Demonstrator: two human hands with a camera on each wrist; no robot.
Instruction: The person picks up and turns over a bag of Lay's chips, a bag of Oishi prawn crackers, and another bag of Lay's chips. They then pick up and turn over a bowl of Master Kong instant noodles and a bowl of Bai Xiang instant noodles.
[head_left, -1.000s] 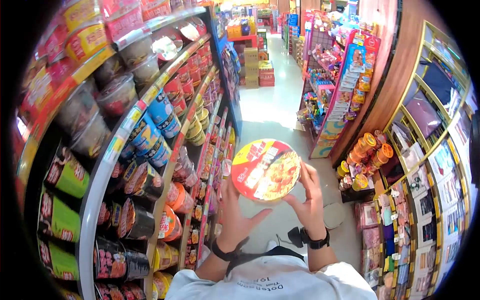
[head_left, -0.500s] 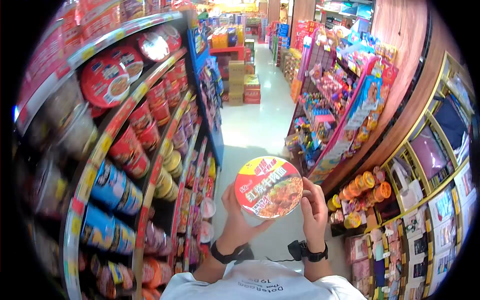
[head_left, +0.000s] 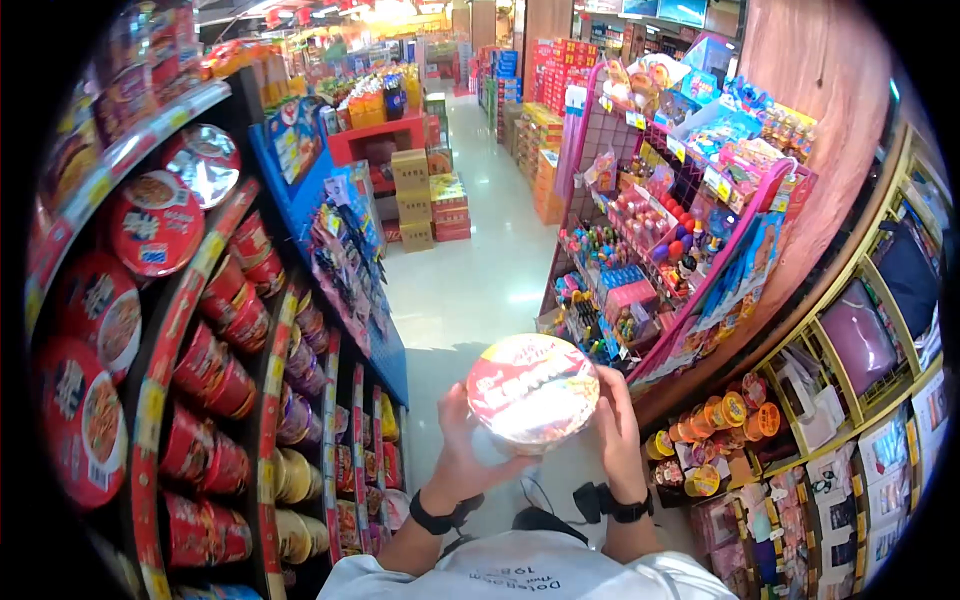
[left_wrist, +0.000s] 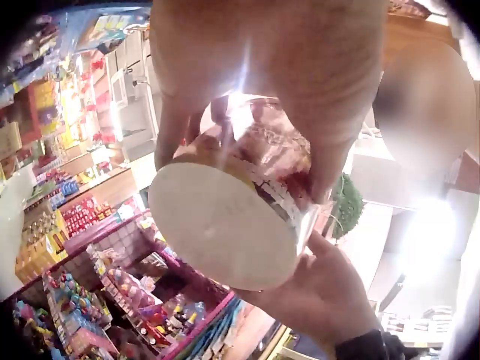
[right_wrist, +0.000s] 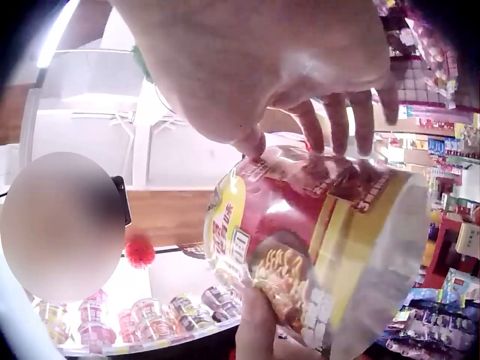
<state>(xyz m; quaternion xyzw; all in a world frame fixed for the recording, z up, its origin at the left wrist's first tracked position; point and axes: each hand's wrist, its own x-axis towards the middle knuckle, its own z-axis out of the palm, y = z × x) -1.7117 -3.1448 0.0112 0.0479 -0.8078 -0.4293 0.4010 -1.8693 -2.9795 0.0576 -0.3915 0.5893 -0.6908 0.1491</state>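
Note:
In the head view a tub of instant noodles (head_left: 533, 390) is held in front of the chest, its red and white lid facing up with bright glare across it. My left hand (head_left: 468, 450) grips the tub's left side, thumb toward the front. On the other side my right hand (head_left: 620, 440) holds it with fingers and thumb at the wall. The right wrist view shows the tub's red and yellow side (right_wrist: 300, 232) with noodles pictured, right-hand fingertips pressed on it. Its pale round base (left_wrist: 221, 225) faces the left wrist camera.
Shelves of red noodle tubs (head_left: 205, 455) rise close on the left, ending at a blue panel (head_left: 345, 270). A pink rack of toys and sweets (head_left: 660, 250) stands on the right. Between them runs a pale floor aisle (head_left: 450, 280) with stacked boxes (head_left: 412, 200) farther along.
The view has advanced along the aisle, so the shelf end and pink rack appear nearer. Both hands keep the tub in front of the chest; the lid has tipped and now catches glare.

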